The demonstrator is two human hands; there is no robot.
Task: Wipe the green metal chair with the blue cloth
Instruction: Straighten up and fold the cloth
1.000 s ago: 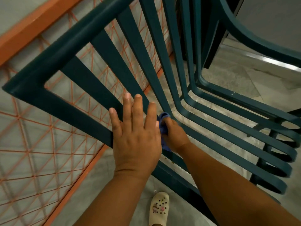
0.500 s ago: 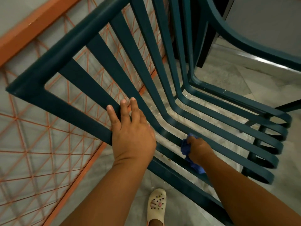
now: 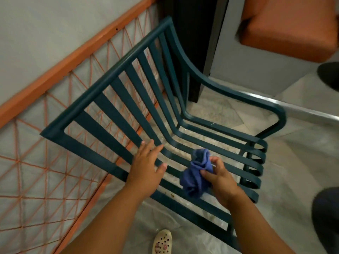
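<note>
A: What takes up most of the view?
B: The chair, dark green with slatted back and seat, standing on the floor beside an orange rope railing; an orange cushion sits at upper right

A: And the hands?
B: The left hand rests flat on the slats where back meets seat, fingers straight and slightly spread. The right hand grips the cloth, fingers curled and pinching it

A: Where is the cloth?
B: Bunched up over the seat slats, near the left hand. A pale clog shows below on the floor
</note>
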